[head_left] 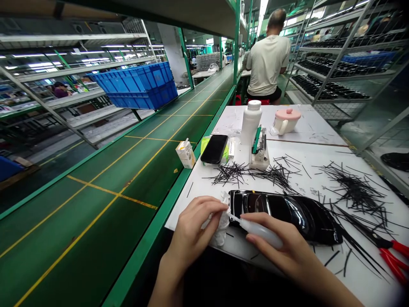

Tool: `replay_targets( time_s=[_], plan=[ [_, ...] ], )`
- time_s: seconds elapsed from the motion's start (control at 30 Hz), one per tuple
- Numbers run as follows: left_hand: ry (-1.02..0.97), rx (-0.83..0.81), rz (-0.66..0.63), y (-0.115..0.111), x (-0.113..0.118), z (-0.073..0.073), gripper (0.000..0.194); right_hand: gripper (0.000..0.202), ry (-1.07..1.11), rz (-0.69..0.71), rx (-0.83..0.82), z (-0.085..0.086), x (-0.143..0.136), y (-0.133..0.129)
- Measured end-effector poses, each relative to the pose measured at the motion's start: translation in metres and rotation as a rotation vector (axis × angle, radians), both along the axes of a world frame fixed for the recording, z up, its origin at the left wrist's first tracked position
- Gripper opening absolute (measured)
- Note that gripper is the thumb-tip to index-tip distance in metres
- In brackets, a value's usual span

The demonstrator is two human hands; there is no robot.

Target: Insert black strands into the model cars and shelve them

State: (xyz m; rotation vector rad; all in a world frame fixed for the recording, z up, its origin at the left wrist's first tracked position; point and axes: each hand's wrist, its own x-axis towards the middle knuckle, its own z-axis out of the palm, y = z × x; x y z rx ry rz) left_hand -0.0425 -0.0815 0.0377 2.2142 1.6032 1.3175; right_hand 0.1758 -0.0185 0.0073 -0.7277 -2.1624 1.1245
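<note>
The left hand (191,228) pinches a white cloth (221,221) at the back end of the shiny black car shell (284,215) lying on the white table (319,140). The right hand (287,247) grips a small squeeze bottle (260,230), its tip against the cloth. Squeeze too hard and the liquid could run onto the shell. Loose black strips (354,189) lie all around and could stick to the wet cloth.
</note>
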Motion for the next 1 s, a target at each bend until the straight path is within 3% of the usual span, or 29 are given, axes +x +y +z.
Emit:
replay_targets(
  time_s=[0.1,0.3,0.53,0.83,0.9,1.0],
  plan=[
    [0.111,-0.008,-0.053,-0.004,-0.002,0.003,0.029,0.026,0.013,0.005,-0.002,0.001,0.001,0.001],
    [0.341,0.052,0.002,-0.01,-0.001,-0.001,0.021,0.024,0.02,0.045,0.029,0.005,0.001,0.002],
    [0.351,0.28,0.024,-0.005,-0.009,-0.009,0.028,0.024,0.079,0.08,0.086,0.009,-0.001,-0.001],
    [0.359,0.375,0.046,-0.003,-0.014,-0.011,0.032,0.024,0.141,0.072,0.109,0.013,-0.002,-0.004],
    [0.306,0.374,0.1,-0.004,-0.029,-0.009,0.029,0.022,0.133,0.013,0.061,0.015,0.003,-0.004],
    [0.154,0.388,0.31,-0.005,-0.05,-0.005,0.028,0.02,0.077,-0.206,-0.088,0.021,0.014,-0.003]
  ],
)
